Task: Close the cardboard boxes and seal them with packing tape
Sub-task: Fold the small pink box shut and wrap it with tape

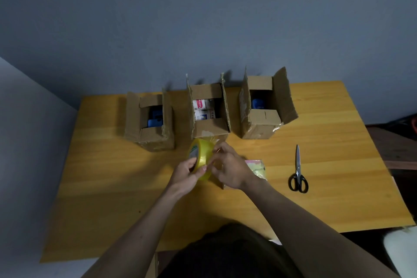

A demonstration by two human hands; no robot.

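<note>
Yellow wooden table (pixel 316 187) against grey wall (pixel 203 18)

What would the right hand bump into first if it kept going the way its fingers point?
Likely the tape roll: the right hand already picks at it, fingers pointing left. Past it is the left hand.
</note>
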